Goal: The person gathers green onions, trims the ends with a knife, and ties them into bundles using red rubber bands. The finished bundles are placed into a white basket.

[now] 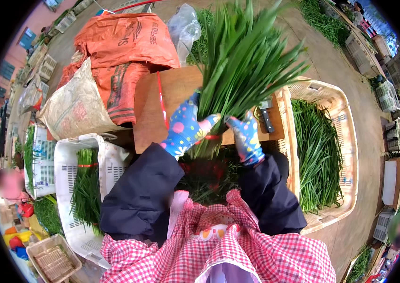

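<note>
My left hand (186, 129), in a blue patterned glove, grips a large bunch of long green leaves (239, 67), which look like Chinese chives. The leaf tips fan out away from me and are blurred. A red band (213, 137) goes round the stems just below this hand. At the right edge of the bunch is my right hand (246, 136), in a matching glove; leaves partly hide its fingers, and I cannot tell whether it grips any. Under the bunch lies a brown wooden board (182, 81). A black-handled knife (266, 119) rests on its right side.
To the right stands a cream plastic crate (349, 141) of loose leaves. At left, a white crate (64, 191) holds a banded bunch (86, 191). Orange woven sacks (125, 42) and a clear plastic bag (184, 30) lie beyond the board. A red strip (162, 99) crosses the board.
</note>
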The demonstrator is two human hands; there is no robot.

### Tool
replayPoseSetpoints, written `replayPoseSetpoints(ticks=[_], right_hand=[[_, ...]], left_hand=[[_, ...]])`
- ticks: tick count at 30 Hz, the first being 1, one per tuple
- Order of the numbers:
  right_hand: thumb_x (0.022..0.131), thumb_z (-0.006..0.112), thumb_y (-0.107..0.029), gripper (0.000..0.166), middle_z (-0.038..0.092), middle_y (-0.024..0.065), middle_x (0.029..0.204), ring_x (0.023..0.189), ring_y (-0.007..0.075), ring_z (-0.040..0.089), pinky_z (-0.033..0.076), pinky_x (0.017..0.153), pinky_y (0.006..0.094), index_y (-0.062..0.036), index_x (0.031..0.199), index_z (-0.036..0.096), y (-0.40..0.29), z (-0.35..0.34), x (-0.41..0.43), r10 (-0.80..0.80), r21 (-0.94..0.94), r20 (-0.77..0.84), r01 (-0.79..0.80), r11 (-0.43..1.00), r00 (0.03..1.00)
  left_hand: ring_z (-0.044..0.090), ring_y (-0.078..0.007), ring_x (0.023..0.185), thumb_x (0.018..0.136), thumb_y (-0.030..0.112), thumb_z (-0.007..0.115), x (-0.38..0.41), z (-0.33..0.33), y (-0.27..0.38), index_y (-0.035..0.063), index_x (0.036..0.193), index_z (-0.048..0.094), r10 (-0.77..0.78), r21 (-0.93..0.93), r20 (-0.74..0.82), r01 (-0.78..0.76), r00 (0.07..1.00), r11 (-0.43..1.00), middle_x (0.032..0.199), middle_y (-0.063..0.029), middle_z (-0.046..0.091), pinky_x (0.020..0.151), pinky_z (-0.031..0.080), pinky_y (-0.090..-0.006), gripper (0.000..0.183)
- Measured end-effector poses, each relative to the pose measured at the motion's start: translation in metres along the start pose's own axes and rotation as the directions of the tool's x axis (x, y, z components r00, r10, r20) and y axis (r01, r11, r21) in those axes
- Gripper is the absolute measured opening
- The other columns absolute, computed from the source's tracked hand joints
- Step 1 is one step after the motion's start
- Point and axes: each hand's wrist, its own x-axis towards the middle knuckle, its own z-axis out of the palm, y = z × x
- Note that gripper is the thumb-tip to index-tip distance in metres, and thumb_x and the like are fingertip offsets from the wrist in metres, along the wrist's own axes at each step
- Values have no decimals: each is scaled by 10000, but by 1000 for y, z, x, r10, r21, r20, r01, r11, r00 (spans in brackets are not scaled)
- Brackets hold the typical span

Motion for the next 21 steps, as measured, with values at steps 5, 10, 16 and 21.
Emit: replayPoseSetpoints(ticks=[5,10,16,21], right_hand=[[781,675,2,211,628,25,853,759,110,592,494,689,250,-15,976,596,-57,-7,40,-167,-314,129,200,928,977],[798,632,25,324,647,67,999,876,135,606,487,776,268,12,1112,554,1,-26,64,-59,-299,268,141,944,962],[803,511,90,541,562,89,1217,1104,141,510,415,931,274,6,1329,417,24,-18,51,50,-210,287,12,978,957],[786,542,28,525,584,119,1199,1131,177,529,409,945,304,-29,1302,466,-13,22,63,-4,-164,405,76,984,914]], left_hand=[[644,-249,833,784,120,698,22,-7,21,13,1025,638,293,-91,-169,-311,941,946,953,-107,678,767,489,-351,271],[628,-262,929,811,159,677,8,36,-56,4,1107,604,150,146,-141,-129,979,981,1057,-141,655,835,465,-371,343],[593,-186,946,839,144,643,-14,59,-67,-11,1123,584,-300,-316,-36,274,953,908,1057,-96,642,832,451,-343,329],[548,-142,976,895,210,578,-17,64,-77,8,1202,537,-387,-719,-181,146,904,679,1116,-47,586,850,444,-307,370]])
